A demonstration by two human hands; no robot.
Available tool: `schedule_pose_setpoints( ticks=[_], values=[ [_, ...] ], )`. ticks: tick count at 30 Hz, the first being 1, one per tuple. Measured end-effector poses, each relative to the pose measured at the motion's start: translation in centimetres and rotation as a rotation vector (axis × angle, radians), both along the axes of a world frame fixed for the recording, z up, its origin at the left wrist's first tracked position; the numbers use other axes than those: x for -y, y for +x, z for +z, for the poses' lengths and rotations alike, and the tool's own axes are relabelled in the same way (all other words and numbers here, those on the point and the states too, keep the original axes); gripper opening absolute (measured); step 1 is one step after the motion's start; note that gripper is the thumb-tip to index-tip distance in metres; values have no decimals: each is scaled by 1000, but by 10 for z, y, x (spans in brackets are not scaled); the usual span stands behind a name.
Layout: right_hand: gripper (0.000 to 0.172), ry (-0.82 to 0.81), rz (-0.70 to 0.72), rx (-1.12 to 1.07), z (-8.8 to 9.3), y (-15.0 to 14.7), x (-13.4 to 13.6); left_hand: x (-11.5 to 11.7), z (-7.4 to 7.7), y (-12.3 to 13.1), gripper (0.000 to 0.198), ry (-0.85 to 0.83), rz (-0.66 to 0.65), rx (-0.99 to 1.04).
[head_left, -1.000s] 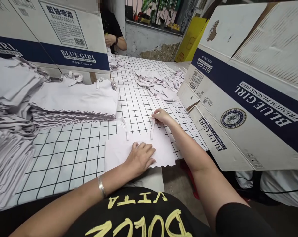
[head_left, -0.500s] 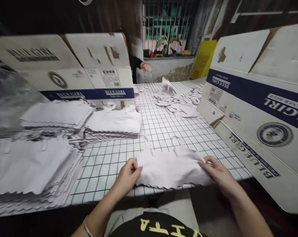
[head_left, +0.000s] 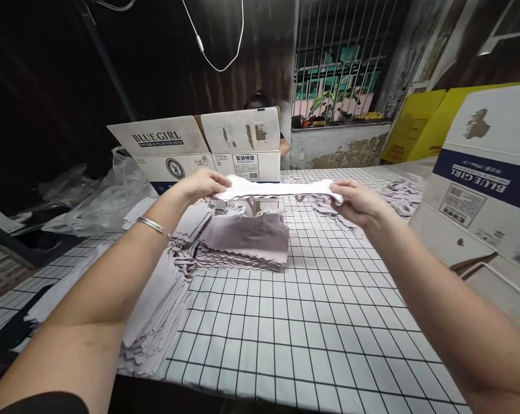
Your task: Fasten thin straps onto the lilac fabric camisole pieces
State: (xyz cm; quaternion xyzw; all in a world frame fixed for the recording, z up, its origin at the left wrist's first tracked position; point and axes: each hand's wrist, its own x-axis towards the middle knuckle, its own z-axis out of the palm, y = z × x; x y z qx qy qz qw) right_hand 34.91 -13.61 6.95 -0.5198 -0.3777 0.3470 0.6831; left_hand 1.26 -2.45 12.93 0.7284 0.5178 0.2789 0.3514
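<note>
A white cropped camisole (head_left: 281, 190) is stretched level between my two hands, raised above the table. My left hand (head_left: 206, 185) pinches one end of it, and my right hand (head_left: 350, 198) grips the other. Its wavy hem shows along the lower edge; the straps cannot be made out. Just below and behind it lies a stack of matching tops (head_left: 245, 244) with scalloped edges. Nearer, another tall stack of the white tops (head_left: 156, 305) is partly hidden by my left forearm.
A grid-patterned cloth (head_left: 294, 328) covers the table. White cartons stand at the back (head_left: 238, 135) and on the right (head_left: 471, 172). Loose pieces of fabric (head_left: 402, 195) lie near the right carton. Crumpled clear plastic (head_left: 117, 190) sits at left. A co-worker's head (head_left: 260, 100) shows behind the back carton.
Both hands have lifted the camisole from the table's front edge and carried it forward, over the back stack. The head view has shifted, and the co-worker's hand is now mostly behind the carton.
</note>
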Motion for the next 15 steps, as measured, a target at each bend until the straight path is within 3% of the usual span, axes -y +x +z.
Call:
schedule_pose_setpoints(
  ticks=[2,4,8,11,13,15],
  values=[
    [20,-125,169,-151,-23,-24,-24,-19,-16,-9,26,38,61,-283],
    [22,-251,218,-176,-59,-48,-36,-29,-45,-14,25,45,72,-548],
    [23,-458,239,-8,-126,-78,-34,-31,-105,-15,22,43,92,-737],
    [21,-416,151,356,-143,-80,-28,-27,-126,-13,30,96,127,-761],
    [24,-236,5,727,-141,-82,-28,-25,-133,-9,37,190,114,-738],
    [38,-59,-35,999,-139,-88,-31,-23,-142,-3,48,288,73,-698]
  ],
)
